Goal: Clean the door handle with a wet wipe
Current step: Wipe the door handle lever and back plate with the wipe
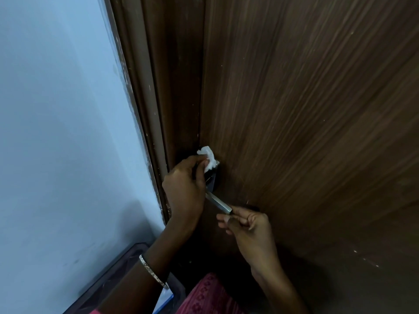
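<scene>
You face a door (306, 109) of dark brown wood-grain veneer, matt and streaked, with pale nicks, and a smoother brown frame (156, 98) on its left. The handle (218, 203) you grip is brushed, satin metal, and the wipe (208, 157) is white, crumpled, soft cloth-like paper. The wall (56, 109) looks painted, matt and scuffed.

No writing, label, brand or number can be read anywhere here: none on the door (317, 109), the handle (218, 203), the wipe (208, 156) or the wall (56, 109).
</scene>
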The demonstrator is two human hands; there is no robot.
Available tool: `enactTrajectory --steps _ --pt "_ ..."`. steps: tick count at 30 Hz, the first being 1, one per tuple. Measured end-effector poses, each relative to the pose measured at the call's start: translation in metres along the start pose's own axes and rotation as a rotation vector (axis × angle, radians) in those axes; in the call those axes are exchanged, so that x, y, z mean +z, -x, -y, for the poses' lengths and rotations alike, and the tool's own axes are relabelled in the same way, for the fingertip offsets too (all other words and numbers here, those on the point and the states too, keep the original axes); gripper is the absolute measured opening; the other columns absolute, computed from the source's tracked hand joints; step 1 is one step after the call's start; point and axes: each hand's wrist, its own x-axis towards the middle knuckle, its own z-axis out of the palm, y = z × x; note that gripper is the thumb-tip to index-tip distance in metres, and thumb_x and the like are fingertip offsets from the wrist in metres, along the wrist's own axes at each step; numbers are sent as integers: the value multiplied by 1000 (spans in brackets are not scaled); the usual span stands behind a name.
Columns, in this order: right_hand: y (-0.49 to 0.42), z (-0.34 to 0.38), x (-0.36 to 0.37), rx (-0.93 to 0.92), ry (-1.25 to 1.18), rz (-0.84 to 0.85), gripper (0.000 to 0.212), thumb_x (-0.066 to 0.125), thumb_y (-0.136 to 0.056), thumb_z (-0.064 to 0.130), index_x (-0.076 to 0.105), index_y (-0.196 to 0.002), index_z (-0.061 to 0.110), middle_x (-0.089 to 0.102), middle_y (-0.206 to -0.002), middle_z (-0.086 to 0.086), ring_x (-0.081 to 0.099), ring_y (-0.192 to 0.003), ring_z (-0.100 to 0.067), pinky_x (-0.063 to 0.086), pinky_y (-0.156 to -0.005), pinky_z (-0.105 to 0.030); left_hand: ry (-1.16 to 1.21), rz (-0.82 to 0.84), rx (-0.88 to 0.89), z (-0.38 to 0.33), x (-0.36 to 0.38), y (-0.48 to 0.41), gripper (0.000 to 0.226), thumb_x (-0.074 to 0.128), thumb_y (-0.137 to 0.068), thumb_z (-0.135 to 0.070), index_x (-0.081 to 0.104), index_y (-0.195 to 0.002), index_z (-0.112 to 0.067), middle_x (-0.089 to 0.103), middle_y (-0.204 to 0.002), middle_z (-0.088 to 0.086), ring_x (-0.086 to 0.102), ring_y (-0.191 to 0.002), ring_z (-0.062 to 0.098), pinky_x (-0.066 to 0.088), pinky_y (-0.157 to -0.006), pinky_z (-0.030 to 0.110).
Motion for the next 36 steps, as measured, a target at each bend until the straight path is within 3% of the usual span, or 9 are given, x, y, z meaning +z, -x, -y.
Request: enactTrajectory --steps 4,7,9,16,22,25,28,32,36 --pt "-2 -2 1 -1 -18 -5 24 65 -96 6 76 -105 25 81 -89 11 78 -82 -6 56 -66 -16 -48 5 92 -2 0 -9 19 70 -87 -11 76 -105 -15 77 -101 -2 61 -85 -2 37 -78 -3" --pt "-2 -3 1 12 -37 -3 24 64 -96 4 75 -112 17 82 -90 10 78 -81 -6 55 -64 -14 -133 9 76 -1 2 -13 19 69 -88 -8 76 -105 -13 77 -99 3 72 -82 18 51 -71 21" --pt "-2 -4 1 17 -39 -1 25 63 -96 4 73 -117 15 82 -91 9 78 -82 -7 55 -65 -16 -216 17 73 -1 4 -12 21 70 -86 -5 75 -105 -12 76 -96 5 73 -80 22 53 -65 27" --pt "-1 -4 1 -8 -44 -2 27 61 -97 2 72 -119 11 82 -91 7 78 -83 -8 56 -67 -17 -164 82 -26 21 9 2 18 63 -90 -7 75 -103 -11 77 -91 5 69 -71 19 31 -56 6" --pt "1 -5 2 -14 -55 2 30 60 -98 2 69 -125 10 82 -93 5 78 -83 -9 56 -66 -17 60 87 -149 41 16 6 22 60 -94 -12 75 -111 -13 76 -103 0 67 -81 8 43 -71 3" --pt "2 -5 1 -10 -69 7 30 60 -97 2 69 -125 12 82 -92 4 78 -83 -10 57 -69 -19 225 102 -292 45 21 13 23 61 -95 -18 74 -114 -16 76 -103 -4 71 -90 14 57 -80 29" --pt "3 -5 1 -10 -73 12 31 61 -97 3 67 -126 13 82 -93 4 78 -84 -10 57 -70 -20 458 117 -515 47 23 19 22 63 -95 -20 75 -113 -14 77 -104 -2 72 -97 18 58 -88 42" --pt "5 -2 1 -15 -79 19 29 62 -97 3 70 -123 14 82 -92 5 78 -83 -10 56 -67 -18 758 118 -808 43 22 20 23 70 -88 -24 76 -107 -13 75 -108 4 70 -102 22 59 -81 36" --pt "5 -1 0 -24 -76 29 29 62 -97 4 70 -122 16 82 -92 6 78 -83 -10 57 -66 -17 864 58 -1063 31 27 14 21 80 -79 -26 78 -95 -13 75 -102 6 69 -98 25 58 -79 36"
